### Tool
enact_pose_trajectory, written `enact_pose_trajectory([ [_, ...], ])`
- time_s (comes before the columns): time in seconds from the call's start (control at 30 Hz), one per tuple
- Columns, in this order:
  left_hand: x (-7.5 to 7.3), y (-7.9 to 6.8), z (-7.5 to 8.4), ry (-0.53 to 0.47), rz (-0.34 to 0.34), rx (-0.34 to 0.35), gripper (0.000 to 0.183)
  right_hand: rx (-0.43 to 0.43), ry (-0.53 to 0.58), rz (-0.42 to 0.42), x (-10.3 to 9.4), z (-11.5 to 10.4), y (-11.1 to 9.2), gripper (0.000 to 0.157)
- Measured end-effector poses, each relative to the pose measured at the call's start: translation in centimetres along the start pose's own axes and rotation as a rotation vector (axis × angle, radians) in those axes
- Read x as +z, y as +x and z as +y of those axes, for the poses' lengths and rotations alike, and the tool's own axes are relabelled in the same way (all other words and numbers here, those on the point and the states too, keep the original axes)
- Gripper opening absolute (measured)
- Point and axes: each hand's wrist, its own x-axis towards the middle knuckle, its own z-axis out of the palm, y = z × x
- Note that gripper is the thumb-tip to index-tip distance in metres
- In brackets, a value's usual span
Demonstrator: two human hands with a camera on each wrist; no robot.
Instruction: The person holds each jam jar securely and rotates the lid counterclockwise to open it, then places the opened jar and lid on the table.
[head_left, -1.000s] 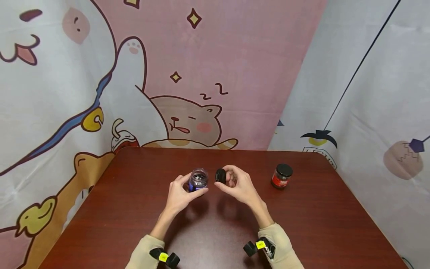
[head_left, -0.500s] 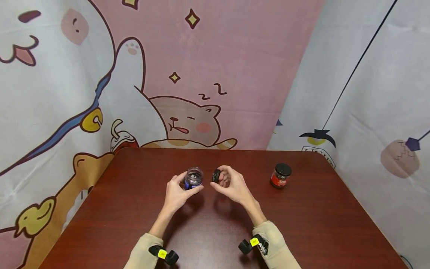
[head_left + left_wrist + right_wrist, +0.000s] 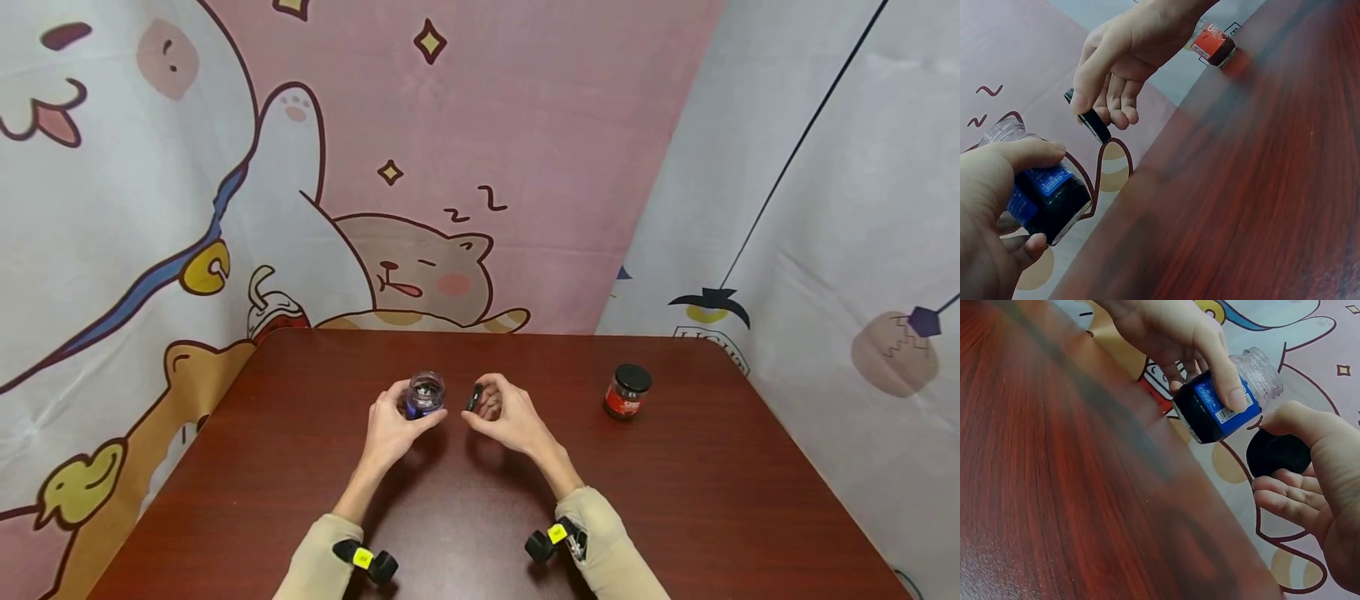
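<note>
My left hand (image 3: 392, 427) grips a glass jar (image 3: 425, 395) with a blue label and dark contents. The jar's mouth is uncovered and faces up in the head view; the right wrist view shows the jar's (image 3: 1219, 403) barcode under the thumb. To its right, my right hand (image 3: 513, 417) pinches a black round lid (image 3: 474, 397) between thumb and fingers. The lid (image 3: 1089, 117) stands on edge, apart from the jar. Both hands are held above the brown table (image 3: 465, 517).
A second jar (image 3: 627, 392), with a red label and a black lid on it, stands on the table to the right. A cartoon-printed cloth (image 3: 562, 167) hangs behind the table's far edge.
Both hands have shifted a little to the left with the jar and the lid. The lid has turned more edge-on to the head view. The red-labelled jar stays put.
</note>
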Motion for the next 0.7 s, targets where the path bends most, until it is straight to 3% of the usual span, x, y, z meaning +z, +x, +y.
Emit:
enact_pose_trajectory([
  [0.4,0.3,0.5,-0.9,0.036,0.030,-0.053,0.062,0.064,-0.089,-0.041,1.3,1.0,0.2,0.052],
  [0.7,0.5,0.6,-1.4,0.031,0.022,-0.071,0.061,0.129,-0.092,-0.095,1.9,2.2,0.2,0.052],
])
